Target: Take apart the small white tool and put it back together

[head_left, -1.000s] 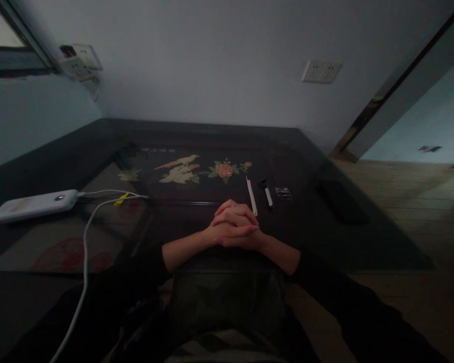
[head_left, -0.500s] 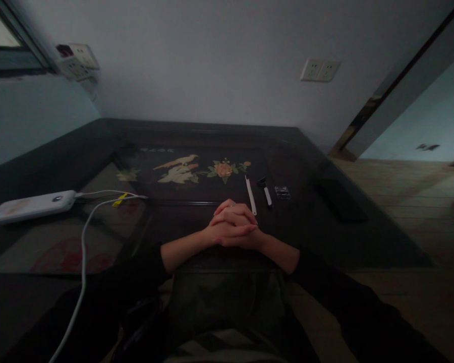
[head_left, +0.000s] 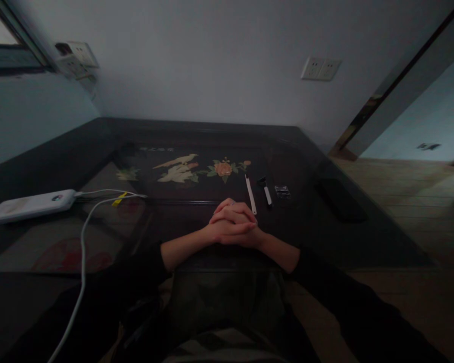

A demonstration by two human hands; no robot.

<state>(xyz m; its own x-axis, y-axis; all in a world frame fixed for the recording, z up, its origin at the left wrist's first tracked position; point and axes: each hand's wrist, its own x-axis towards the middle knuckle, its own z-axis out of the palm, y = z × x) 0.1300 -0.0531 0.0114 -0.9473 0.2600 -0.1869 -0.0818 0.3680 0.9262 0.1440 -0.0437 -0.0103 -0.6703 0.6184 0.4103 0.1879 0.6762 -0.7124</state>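
My left hand [head_left: 224, 229] and my right hand [head_left: 254, 238] are clasped together at the table's near side, fingers interlaced and closed over each other. A ring shows on one finger. The palms are hidden, and no object shows between them. Just beyond the knuckles lies a slim white stick-like tool [head_left: 250, 195] with a small hole at its near end. To its right rests a razor [head_left: 268, 195] with a black head and a white-and-black handle. Beside that is a small clear pack [head_left: 282, 191] with dark pieces, too dim to make out.
The dark glossy table [head_left: 196, 131] bears a bird-and-flower picture [head_left: 223, 169]. A white power bank [head_left: 34, 205] lies left, its white cable [head_left: 83, 252] running toward me. At right is a black flat object [head_left: 342, 200]. Wall sockets [head_left: 321, 69] sit behind.
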